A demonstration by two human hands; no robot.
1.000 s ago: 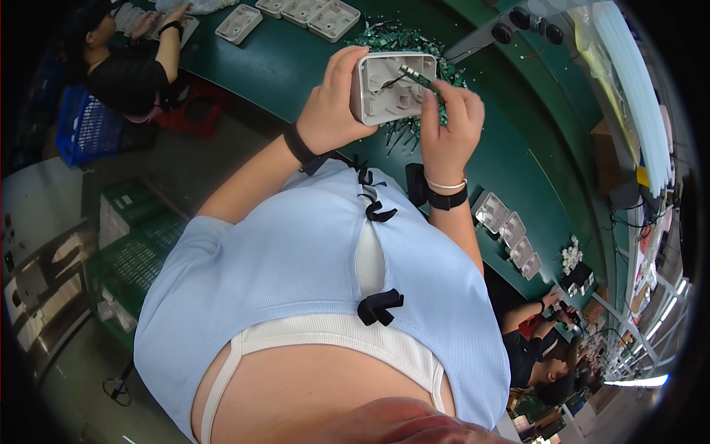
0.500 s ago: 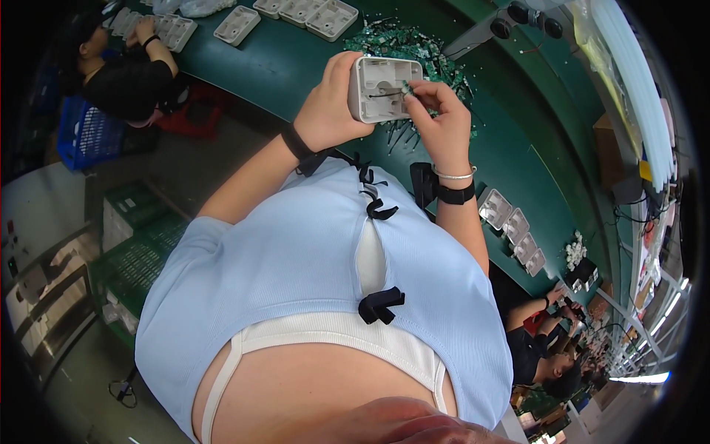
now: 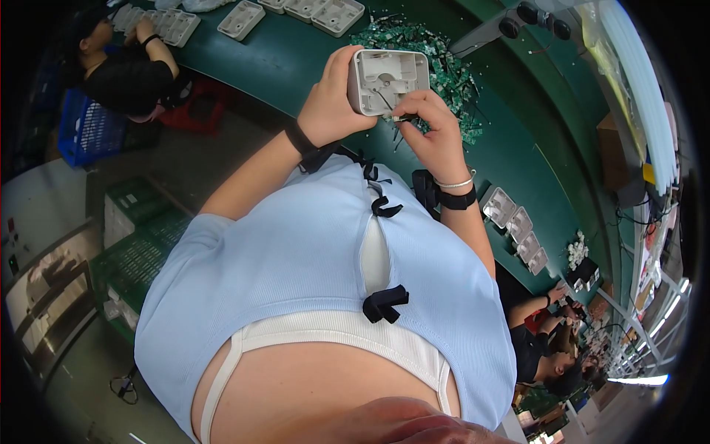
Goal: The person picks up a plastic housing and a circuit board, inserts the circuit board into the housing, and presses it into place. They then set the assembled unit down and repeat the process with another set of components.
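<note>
My left hand [image 3: 331, 106] grips a white square plastic housing [image 3: 388, 78] by its left side, open face toward me, held above the green table [image 3: 510, 152]. My right hand [image 3: 436, 133] pinches a small dark part with thin wires at the housing's lower edge. A heap of small green circuit boards [image 3: 444, 63] lies on the table just behind both hands. Each wrist wears a black band, and the right one also has a thin bracelet.
Several white housings [image 3: 310, 11] lie in a row at the table's far edge, more [image 3: 518, 226] at the right. A person in black [image 3: 129, 70] works at the upper left beside a blue crate [image 3: 85, 129]. Another person [image 3: 551, 348] sits lower right. Green crates [image 3: 137, 244] stand on the left.
Both hands have shifted a little with the housing. My right hand has slid from the housing's right side down to its lower edge, fingers now pinched on the small wired part.
</note>
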